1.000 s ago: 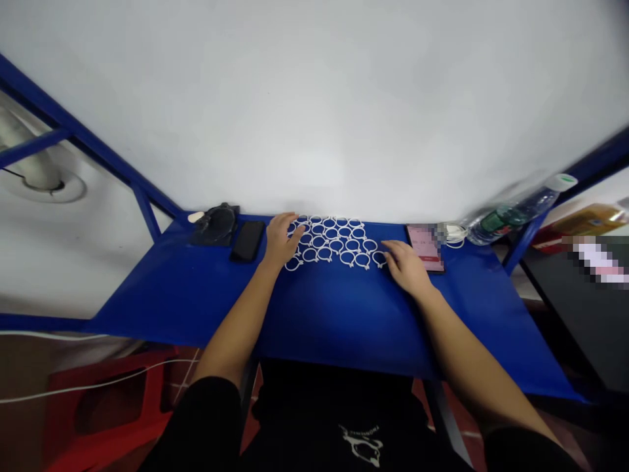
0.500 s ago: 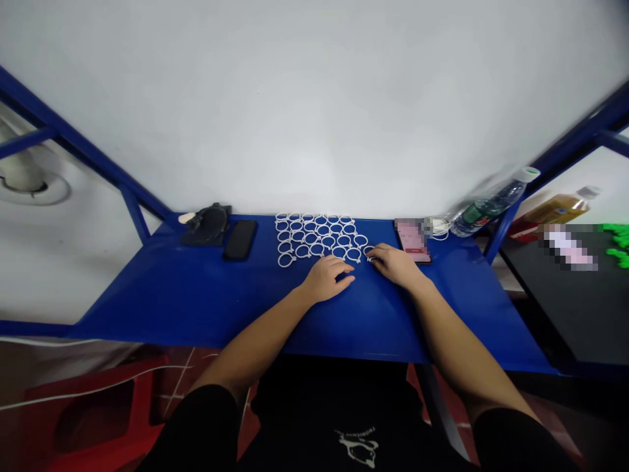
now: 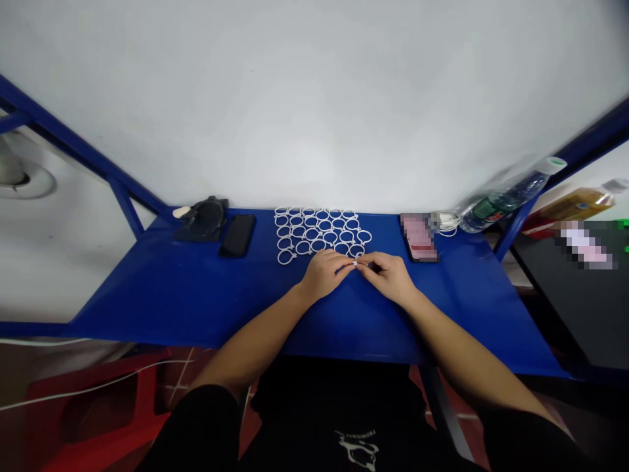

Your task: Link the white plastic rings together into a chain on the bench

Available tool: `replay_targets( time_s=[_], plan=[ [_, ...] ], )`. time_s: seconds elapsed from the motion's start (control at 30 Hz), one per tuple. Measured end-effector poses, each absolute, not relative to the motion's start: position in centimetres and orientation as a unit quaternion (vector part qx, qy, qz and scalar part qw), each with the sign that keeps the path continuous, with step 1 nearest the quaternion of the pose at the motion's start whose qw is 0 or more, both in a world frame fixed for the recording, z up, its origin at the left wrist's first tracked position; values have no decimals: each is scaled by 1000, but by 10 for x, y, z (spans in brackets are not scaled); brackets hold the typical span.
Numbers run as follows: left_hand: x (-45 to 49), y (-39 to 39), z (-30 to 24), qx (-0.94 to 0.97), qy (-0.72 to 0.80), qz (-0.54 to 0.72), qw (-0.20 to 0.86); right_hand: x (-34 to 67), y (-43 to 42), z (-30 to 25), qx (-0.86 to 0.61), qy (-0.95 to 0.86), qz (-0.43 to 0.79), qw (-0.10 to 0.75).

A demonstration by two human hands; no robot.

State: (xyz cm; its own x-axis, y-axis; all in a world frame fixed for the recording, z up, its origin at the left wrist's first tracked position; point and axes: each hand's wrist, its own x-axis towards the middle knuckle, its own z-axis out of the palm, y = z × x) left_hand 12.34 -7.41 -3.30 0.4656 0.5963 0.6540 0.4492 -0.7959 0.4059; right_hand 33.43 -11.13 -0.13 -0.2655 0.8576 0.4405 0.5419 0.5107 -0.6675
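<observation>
My left hand (image 3: 325, 274) and my right hand (image 3: 388, 275) meet just above the blue table, fingertips close together. Between them they pinch a small white plastic ring (image 3: 354, 263), mostly hidden behind the fingers. Beyond my hands, several similar white rings (image 3: 285, 264) lie flat in rough rows near the wall, each with a small tab at its edge. The nearest of these rings sit right behind my fingers, partly covered by them.
A dark phone (image 3: 238, 236) and a crumpled black bag (image 3: 205, 219) lie at the left. To the right are a phone with a lit screen (image 3: 419, 237), a white cable (image 3: 448, 225) and a leaning plastic bottle (image 3: 506, 200). Blue frame bars (image 3: 128, 206) flank the table.
My right hand has lifted a white ring from the front right of the rows and moved left with it. My left hand's fingers have closed on it too.
</observation>
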Motion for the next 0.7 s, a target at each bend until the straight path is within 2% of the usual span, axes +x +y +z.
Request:
replay_targets(
  time_s=[0.43,0.53,0.7],
  plan=[
    [127,-79,-25,869,301,388,68,336,-113,8,-443,-768,259,382],
    [128,-77,-28,870,310,373,82,346,-108,9,-462,-798,197,332],
    [127,-75,-34,871,308,366,113,373,-96,10,-536,-821,72,181]
  ],
)
